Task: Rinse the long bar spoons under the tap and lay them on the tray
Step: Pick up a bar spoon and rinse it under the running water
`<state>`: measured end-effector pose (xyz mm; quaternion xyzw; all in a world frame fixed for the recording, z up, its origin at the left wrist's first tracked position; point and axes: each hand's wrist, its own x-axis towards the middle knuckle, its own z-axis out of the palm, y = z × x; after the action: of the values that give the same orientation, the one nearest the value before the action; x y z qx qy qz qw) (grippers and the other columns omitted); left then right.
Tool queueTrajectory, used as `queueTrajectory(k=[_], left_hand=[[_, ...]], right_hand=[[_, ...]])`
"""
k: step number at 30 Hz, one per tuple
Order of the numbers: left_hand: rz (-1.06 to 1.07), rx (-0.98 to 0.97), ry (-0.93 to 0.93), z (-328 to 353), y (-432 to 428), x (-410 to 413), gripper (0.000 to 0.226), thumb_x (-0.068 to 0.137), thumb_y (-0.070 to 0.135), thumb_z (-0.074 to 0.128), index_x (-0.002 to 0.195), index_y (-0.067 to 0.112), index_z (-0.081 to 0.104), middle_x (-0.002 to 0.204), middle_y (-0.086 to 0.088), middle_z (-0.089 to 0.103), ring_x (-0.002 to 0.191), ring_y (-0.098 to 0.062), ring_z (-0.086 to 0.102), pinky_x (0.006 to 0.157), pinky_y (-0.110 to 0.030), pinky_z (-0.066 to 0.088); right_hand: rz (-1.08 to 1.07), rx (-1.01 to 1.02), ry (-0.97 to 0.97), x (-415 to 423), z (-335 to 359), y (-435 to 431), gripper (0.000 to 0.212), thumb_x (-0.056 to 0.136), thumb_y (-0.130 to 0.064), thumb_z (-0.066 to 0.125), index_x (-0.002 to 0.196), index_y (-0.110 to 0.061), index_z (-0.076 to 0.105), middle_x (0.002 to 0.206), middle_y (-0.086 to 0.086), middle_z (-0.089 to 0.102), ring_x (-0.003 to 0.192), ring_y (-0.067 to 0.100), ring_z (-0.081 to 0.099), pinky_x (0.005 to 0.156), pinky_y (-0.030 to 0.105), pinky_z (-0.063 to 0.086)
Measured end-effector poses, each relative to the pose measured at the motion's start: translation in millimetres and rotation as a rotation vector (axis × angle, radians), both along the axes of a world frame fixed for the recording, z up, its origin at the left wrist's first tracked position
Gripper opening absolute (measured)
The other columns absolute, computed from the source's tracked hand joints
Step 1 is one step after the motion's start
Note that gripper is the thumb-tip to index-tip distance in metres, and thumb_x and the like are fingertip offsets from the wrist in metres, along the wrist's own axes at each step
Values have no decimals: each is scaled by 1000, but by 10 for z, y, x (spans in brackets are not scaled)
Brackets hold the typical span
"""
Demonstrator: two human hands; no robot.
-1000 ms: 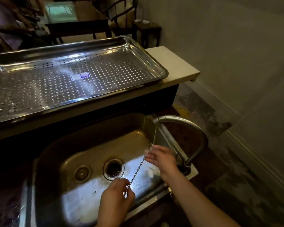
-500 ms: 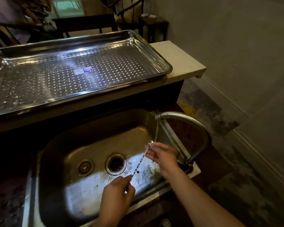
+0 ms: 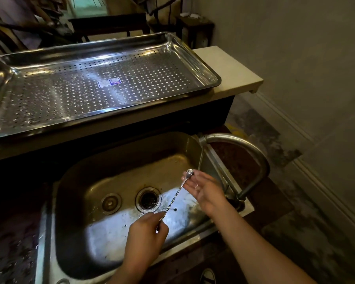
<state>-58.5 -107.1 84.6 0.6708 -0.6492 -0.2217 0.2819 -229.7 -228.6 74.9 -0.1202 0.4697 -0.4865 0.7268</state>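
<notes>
While your left hand point(image 3: 146, 232) pinches the bar spoon point(image 3: 173, 199) by its handle over the sink point(image 3: 111, 167), your right hand point(image 3: 205, 189) lies open under the tap point(image 3: 244, 148) stream. The tray point(image 3: 70, 95) on the table point(image 3: 230, 72) carries a blue sticker point(image 3: 109, 82), print illegible.

Lower end of bar spoon point(image 3: 175, 196) within left hand point(image 3: 146, 232); left end of tray point(image 3: 141, 99) off-frame.
</notes>
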Motion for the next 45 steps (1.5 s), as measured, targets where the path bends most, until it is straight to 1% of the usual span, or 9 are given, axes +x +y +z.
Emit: queueTrajectory(k=[4, 7, 12, 17, 22, 31, 38, 42, 45], left_hand=[[-18, 10, -61, -22, -34, 41, 20, 70, 12, 63, 83, 26, 70, 58, 10, 45, 52, -7, 44, 50, -22, 37], [-46, 22, -115, -50, -68, 52, 24, 70, 10, 65, 87, 27, 69, 61, 5, 56, 55, -15, 54, 50, -26, 40], [-47, 29, -129, -92, -80, 37, 25, 70, 17, 58, 88, 24, 74, 64, 6, 61, 56, -15, 58, 51, -29, 47], [-100, 38, -138, -131, -34, 47, 24, 72, 16, 60, 91, 24, 71, 70, 8, 63, 61, -16, 61, 54, -31, 51], [-88, 38, -177, -108, -171, 38, 10, 77, 17, 54, 80, 20, 63, 67, 3, 57, 59, -20, 56, 52, -34, 46], [-88, 4, -206, -127, -205, 89, 17, 75, 11, 64, 76, 26, 56, 63, 8, 49, 55, -17, 52, 48, -25, 31], [-131, -26, -214, -191, -174, 135, 25, 74, 16, 60, 97, 26, 67, 69, 9, 57, 57, -16, 57, 47, -26, 42], [-77, -15, -207, -228, -202, 164, 28, 75, 17, 58, 99, 27, 68, 73, 9, 61, 59, -14, 59, 48, -26, 45], [-79, -20, -193, -220, -195, 182, 28, 77, 18, 59, 100, 29, 67, 74, 10, 61, 60, -12, 59, 49, -27, 47]], right_hand=[[24, 0, -132, -79, 2, -31, 24, 103, -5, 49, 121, 7, 59, 116, 25, 71, 98, 32, 75, 82, 40, 61], [28, -5, -36, -66, -34, -45, 18, 99, -2, 56, 114, 5, 64, 111, 23, 74, 96, 31, 76, 77, 36, 64], [33, -19, 246, -72, -80, -61, 1, 89, 0, 71, 89, 1, 72, 83, 18, 77, 69, 25, 76, 60, 29, 61], [111, 11, 595, -145, -123, -105, 20, 93, -20, 71, 88, -1, 67, 60, 10, 70, 36, 14, 56, 37, 22, 47], [77, -60, 382, -53, -132, -62, 16, 92, 3, 66, 108, 3, 67, 75, 12, 68, 56, 14, 62, 52, 21, 54], [61, -43, 324, 46, -99, -76, 21, 86, 3, 73, 105, -1, 64, 85, 15, 71, 59, 14, 63, 59, 23, 56], [81, -2, 585, -38, -129, -152, 19, 97, -29, 66, 98, -10, 66, 73, 8, 77, 51, 17, 64, 45, 28, 50], [177, -44, 361, 20, -131, -96, 23, 94, -6, 67, 114, -13, 60, 85, 5, 80, 52, 11, 65, 41, 20, 48], [125, -51, 387, 9, -128, -115, 15, 100, -17, 61, 113, -11, 62, 82, 9, 79, 44, 11, 58, 39, 21, 47]])
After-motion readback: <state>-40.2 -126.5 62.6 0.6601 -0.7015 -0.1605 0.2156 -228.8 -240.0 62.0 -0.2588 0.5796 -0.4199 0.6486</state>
